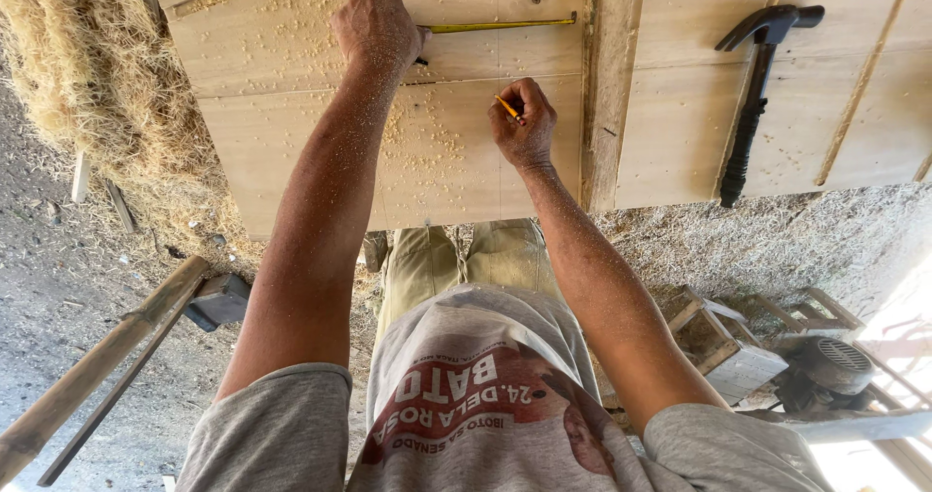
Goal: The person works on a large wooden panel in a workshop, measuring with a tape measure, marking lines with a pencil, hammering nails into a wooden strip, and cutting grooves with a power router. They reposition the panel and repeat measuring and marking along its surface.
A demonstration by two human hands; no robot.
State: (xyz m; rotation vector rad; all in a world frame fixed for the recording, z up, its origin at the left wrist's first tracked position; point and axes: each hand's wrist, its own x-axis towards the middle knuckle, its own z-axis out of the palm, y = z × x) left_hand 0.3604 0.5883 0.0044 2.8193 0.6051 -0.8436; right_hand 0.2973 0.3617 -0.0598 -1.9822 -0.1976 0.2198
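The left hand [377,28] gripped the tape [500,26] near the table's [680,133] far edge. The right hand [524,123] pinched a pencil [507,107]. If the tape slid, the mark might land wrong.

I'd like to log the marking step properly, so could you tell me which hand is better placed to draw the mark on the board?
Likely the right hand: it already holds the pencil, tip near the board, just below the tape. The left hand is busy pinning the tape flat.
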